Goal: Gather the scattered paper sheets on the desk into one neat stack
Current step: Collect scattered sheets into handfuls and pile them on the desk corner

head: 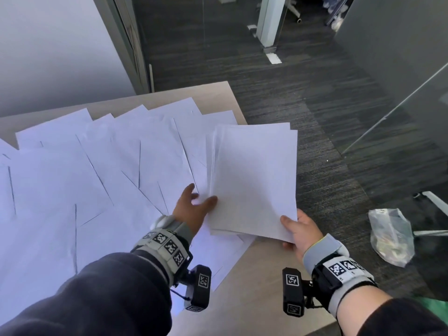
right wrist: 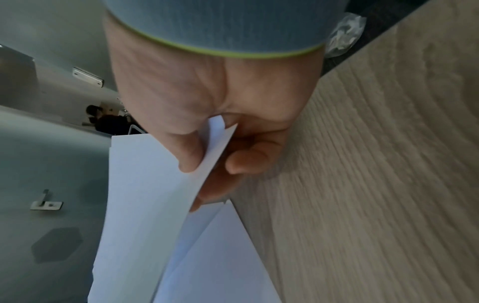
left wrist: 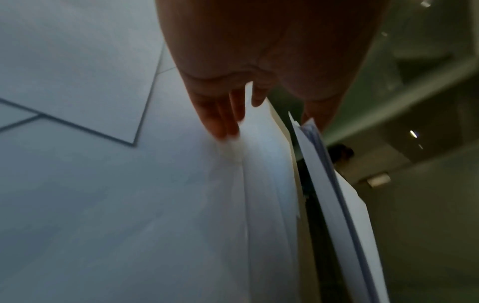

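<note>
Several white sheets (head: pixel 97 166) lie scattered and overlapping across the light wood desk (head: pixel 254 287). A gathered paper stack (head: pixel 254 178) is held tilted above the desk's right side. My right hand (head: pixel 298 229) pinches its near right corner, thumb on top and fingers beneath, as the right wrist view shows on the paper stack (right wrist: pixel 145 194). My left hand (head: pixel 202 197) is at the stack's left edge with straight fingers (left wrist: pixel 223 123) touching a loose sheet (left wrist: pixel 129 194) on the desk. Its thumb lies against the stack's edge (left wrist: pixel 337 194).
The desk's right edge (head: pixel 242 112) runs close beside the stack, with dark carpet (head: pixel 315 93) beyond. A crumpled plastic bag (head: pixel 390 236) and chair base legs (head: pixel 434 202) are on the floor at right. A glass partition (head: pixel 400 105) stands further right.
</note>
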`<move>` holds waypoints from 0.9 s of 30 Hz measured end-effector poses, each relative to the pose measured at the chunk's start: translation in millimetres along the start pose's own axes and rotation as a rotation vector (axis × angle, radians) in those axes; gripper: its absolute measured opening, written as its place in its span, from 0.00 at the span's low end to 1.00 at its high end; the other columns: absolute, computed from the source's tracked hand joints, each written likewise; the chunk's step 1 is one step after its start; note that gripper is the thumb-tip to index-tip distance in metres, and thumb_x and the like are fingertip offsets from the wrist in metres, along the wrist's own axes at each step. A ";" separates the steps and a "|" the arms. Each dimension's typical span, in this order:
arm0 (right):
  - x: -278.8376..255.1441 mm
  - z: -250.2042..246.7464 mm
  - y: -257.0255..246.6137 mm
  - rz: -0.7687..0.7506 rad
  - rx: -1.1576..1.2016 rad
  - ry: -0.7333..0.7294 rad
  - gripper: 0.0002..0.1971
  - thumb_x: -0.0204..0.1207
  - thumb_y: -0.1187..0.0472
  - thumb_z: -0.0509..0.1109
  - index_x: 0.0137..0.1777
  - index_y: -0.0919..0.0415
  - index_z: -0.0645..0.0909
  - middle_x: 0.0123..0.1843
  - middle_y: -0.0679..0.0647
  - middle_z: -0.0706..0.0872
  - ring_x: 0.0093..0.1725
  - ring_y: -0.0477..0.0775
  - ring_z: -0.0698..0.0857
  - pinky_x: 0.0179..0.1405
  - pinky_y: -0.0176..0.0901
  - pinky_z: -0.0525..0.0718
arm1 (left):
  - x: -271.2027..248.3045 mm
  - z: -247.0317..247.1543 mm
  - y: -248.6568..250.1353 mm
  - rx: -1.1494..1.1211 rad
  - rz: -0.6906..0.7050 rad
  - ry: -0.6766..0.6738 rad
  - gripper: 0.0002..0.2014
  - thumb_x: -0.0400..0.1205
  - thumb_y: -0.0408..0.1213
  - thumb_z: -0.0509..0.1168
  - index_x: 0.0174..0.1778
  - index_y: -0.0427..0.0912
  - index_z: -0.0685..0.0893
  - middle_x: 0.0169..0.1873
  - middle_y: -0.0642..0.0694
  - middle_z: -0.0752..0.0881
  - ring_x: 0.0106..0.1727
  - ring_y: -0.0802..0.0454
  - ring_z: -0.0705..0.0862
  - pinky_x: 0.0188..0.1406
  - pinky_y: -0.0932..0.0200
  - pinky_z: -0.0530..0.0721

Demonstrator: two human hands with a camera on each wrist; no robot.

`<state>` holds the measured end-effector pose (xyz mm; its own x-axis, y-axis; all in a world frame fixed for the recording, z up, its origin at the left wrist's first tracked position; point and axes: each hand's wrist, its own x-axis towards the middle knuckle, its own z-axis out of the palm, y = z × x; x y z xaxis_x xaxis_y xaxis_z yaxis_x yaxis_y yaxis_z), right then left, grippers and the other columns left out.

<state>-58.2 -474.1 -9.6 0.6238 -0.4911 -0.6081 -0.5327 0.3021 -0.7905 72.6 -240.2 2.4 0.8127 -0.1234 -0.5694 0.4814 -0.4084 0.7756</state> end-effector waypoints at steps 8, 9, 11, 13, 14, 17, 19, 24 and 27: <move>-4.7 25.1 -8.2 -0.053 -0.053 -0.152 0.13 0.82 0.69 0.65 0.58 0.53 0.84 0.48 0.49 0.91 0.45 0.52 0.88 0.32 0.39 0.83 | -14.9 -19.0 -5.2 -0.508 -0.382 -0.222 0.15 0.82 0.28 0.67 0.65 0.38 0.83 0.51 0.37 0.92 0.48 0.37 0.90 0.41 0.47 0.89; -5.0 27.6 -8.9 -0.057 -0.062 -0.167 0.12 0.82 0.69 0.65 0.57 0.53 0.84 0.47 0.49 0.92 0.45 0.52 0.88 0.33 0.40 0.84 | -15.9 -23.9 -8.5 -0.523 -0.415 -0.223 0.14 0.81 0.29 0.68 0.63 0.37 0.83 0.48 0.37 0.92 0.46 0.37 0.90 0.41 0.47 0.88; -6.5 36.4 -10.2 -0.075 -0.107 -0.206 0.12 0.82 0.69 0.65 0.56 0.54 0.84 0.47 0.48 0.92 0.45 0.52 0.89 0.34 0.38 0.85 | -16.7 -32.6 -15.9 -0.521 -0.469 -0.232 0.15 0.80 0.32 0.70 0.63 0.35 0.84 0.46 0.36 0.92 0.45 0.36 0.90 0.41 0.47 0.89; -6.1 44.6 -10.5 -0.108 -0.157 -0.230 0.12 0.82 0.70 0.65 0.55 0.54 0.84 0.49 0.50 0.91 0.48 0.53 0.89 0.40 0.37 0.86 | -17.7 -35.2 -20.0 -0.482 -0.451 -0.197 0.15 0.81 0.33 0.73 0.63 0.34 0.84 0.49 0.35 0.92 0.47 0.36 0.91 0.41 0.47 0.89; -4.6 48.8 -10.0 -0.130 -0.199 -0.248 0.12 0.82 0.70 0.66 0.54 0.52 0.84 0.52 0.52 0.91 0.52 0.53 0.89 0.46 0.40 0.87 | -16.4 -36.1 -23.4 -0.439 -0.413 -0.151 0.16 0.81 0.33 0.73 0.63 0.34 0.84 0.50 0.36 0.92 0.48 0.36 0.90 0.43 0.46 0.89; -2.9 57.8 -10.9 -0.180 -0.435 -0.276 0.05 0.83 0.58 0.66 0.51 0.51 0.84 0.51 0.58 0.91 0.47 0.51 0.89 0.43 0.34 0.84 | -12.8 -44.3 -30.6 -0.260 -0.305 0.012 0.21 0.76 0.39 0.77 0.64 0.38 0.84 0.49 0.38 0.91 0.52 0.36 0.90 0.59 0.39 0.88; 2.0 59.9 -10.3 -0.236 -0.607 -0.170 0.11 0.82 0.50 0.65 0.51 0.56 0.85 0.46 0.60 0.89 0.46 0.56 0.88 0.39 0.35 0.79 | -9.4 -54.5 -35.8 -0.241 -0.287 0.080 0.24 0.71 0.44 0.77 0.62 0.40 0.85 0.48 0.40 0.92 0.52 0.35 0.90 0.64 0.35 0.86; 17.6 55.0 -8.5 -0.340 -0.983 0.099 0.19 0.73 0.38 0.68 0.62 0.40 0.80 0.69 0.43 0.76 0.69 0.54 0.75 0.64 0.52 0.76 | -3.6 -78.5 -45.1 -0.330 -0.285 0.242 0.16 0.81 0.39 0.74 0.62 0.41 0.83 0.49 0.39 0.89 0.55 0.34 0.87 0.66 0.36 0.84; 25.7 51.7 -8.3 -0.235 -1.136 0.149 0.38 0.64 0.27 0.66 0.75 0.37 0.66 0.82 0.43 0.59 0.80 0.58 0.61 0.74 0.66 0.67 | 0.2 -84.5 -50.2 -0.370 -0.280 0.281 0.15 0.81 0.38 0.74 0.61 0.40 0.83 0.48 0.40 0.89 0.52 0.35 0.87 0.60 0.40 0.85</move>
<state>-8.2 -447.0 -22.4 0.7419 -0.5514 -0.3815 -0.6653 -0.6760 -0.3169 76.3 -143.3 -13.6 0.6691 0.2114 -0.7125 0.7341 -0.0386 0.6779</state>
